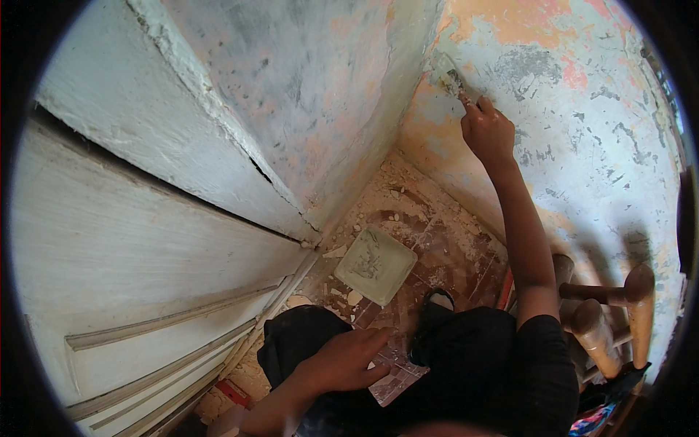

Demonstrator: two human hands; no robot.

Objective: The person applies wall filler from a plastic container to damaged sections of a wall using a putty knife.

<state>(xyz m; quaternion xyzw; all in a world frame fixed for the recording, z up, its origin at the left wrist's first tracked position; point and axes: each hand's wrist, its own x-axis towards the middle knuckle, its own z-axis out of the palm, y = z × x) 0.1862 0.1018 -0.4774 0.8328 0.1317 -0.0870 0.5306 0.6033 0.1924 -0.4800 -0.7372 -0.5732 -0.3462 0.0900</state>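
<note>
Scraper (pixel 449 76): we hold it to the wall (pixel 611 131), beyond the tray (pixel 393 278), rightward.
Right hand (pixel 488 131): grasping the scraper's handle.
Left hand (pixel 349 358): relaxed, fingers loosely spread, our side of the tray.
Rubble (pixel 354 298): beside the tray, on the floor (pixel 445 277).

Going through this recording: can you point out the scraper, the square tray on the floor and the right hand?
Scraper (pixel 446 73), head view: on its blade.
Square tray (pixel 394 264), head view: on its inside surface, right of centre.
Right hand (pixel 490 132), head view: on the back.
</note>
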